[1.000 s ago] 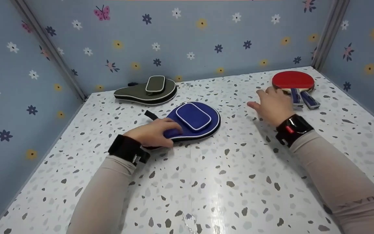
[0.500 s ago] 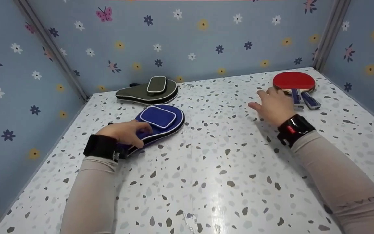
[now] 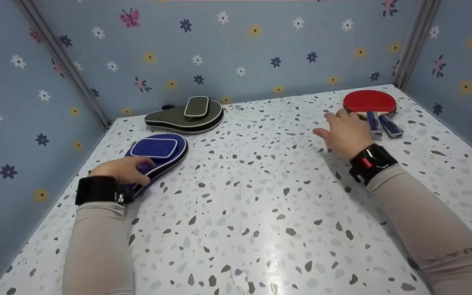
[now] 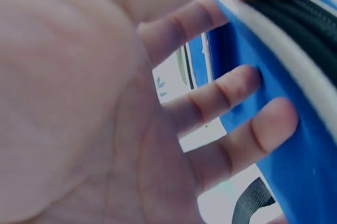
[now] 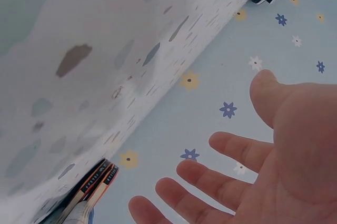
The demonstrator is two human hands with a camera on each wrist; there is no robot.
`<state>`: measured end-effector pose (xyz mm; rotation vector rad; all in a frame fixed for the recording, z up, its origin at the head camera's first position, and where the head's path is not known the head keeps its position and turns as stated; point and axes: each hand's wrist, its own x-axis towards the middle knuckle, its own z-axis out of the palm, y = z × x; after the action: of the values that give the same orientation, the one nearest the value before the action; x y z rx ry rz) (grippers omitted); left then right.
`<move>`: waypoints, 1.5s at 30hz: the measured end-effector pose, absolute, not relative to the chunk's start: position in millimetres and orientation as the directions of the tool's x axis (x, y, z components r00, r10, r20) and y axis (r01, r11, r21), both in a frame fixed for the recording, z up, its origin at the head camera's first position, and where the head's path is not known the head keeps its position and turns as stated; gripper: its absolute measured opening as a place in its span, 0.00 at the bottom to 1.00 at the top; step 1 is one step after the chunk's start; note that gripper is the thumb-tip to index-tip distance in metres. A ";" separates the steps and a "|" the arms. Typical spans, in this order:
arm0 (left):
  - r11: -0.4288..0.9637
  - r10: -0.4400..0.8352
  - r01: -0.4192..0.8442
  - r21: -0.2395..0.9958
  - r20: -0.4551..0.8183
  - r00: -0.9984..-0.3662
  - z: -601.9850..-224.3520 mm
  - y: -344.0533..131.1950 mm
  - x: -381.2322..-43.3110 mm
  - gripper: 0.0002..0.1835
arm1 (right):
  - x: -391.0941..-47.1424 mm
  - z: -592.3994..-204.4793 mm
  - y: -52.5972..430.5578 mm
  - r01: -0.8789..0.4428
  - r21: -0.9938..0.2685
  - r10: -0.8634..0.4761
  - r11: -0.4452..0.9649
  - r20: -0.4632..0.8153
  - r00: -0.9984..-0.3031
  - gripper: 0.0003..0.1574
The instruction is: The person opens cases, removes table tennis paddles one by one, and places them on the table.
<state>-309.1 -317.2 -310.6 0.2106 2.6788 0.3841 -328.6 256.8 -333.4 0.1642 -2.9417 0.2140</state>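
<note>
Head view, left grip [image 3: 122, 169] holding blue case [image 3: 161, 152]

The head camera looks forward and down; wrist cameras peek (super close) past the left hand [image 4: 105, 98] and right hand [image 5: 284, 176]; head and left wrist share the blue paddle case [image 3: 154, 148].

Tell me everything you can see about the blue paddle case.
The blue paddle case looks like fabric, with a rounded outline, white piping, a black, seemingly zippered side and a raised, round-cornered pocket edged in white. A black strap shows beside it. It lies pocket side up toward the left of the speckled table, in front of the olive paddle case, round end pointing away. The left hand grips its narrower part.
</note>
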 end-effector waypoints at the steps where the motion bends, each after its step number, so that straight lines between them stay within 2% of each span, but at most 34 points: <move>1: 0.953 0.197 0.085 0.292 -0.378 -0.905 -311.4 -318.8 -309.7 0.35 | -328.5 -333.5 257.2 -0.125 -0.131 -0.098 0.984 0.196 -0.976 0.48; 8: 0.969 0.113 0.034 0.245 -0.316 -0.942 -319.3 -330.5 -313.1 0.36 | -329.8 -333.1 257.1 -0.113 -0.128 -0.090 0.985 0.171 -0.981 0.50; 18: 0.966 0.014 -0.058 0.251 -0.275 -0.961 -326.7 -333.9 -319.6 0.41 | -329.7 -334.9 260.5 -0.111 -0.136 -0.087 0.985 0.168 -0.982 0.49; 25: 0.967 -0.051 -0.124 0.222 -0.309 -0.950 -319.0 -322.3 -323.8 0.42 | -329.2 -333.2 260.9 -0.105 -0.123 -0.083 0.987 0.173 -0.981 0.48; 29: 0.962 -0.129 -0.201 0.184 -0.345 -0.930 -303.7 -305.3 -325.2 0.44 | -328.7 -330.4 261.5 -0.104 -0.123 -0.080 0.987 0.187 -0.979 0.48; 33: 0.950 -0.241 -0.276 0.148 -0.220 -0.945 -297.1 -286.2 -338.7 0.45 | -328.5 -326.3 261.8 -0.100 -0.126 -0.075 0.987 0.191 -0.979 0.49; 36: 0.955 -0.245 -0.251 0.159 -0.061 -0.968 -301.5 -272.4 -353.1 0.46 | -328.8 -325.8 260.9 -0.099 -0.124 -0.074 0.987 0.193 -0.978 0.49; 38: 0.960 -0.218 -0.214 0.182 0.001 -0.976 -306.6 -263.2 -362.4 0.46 | -329.1 -327.1 260.5 -0.103 -0.119 -0.079 0.987 0.194 -0.978 0.49; 45: 0.968 -0.115 -0.104 0.231 0.035 -0.993 -330.9 -232.4 -389.7 0.51 | -330.9 -333.4 256.3 -0.115 -0.116 -0.092 0.986 0.188 -0.978 0.49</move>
<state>-389.7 -232.4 -330.9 -0.1754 3.1633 0.3668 -330.9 256.3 -333.4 0.1554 -2.9480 0.1884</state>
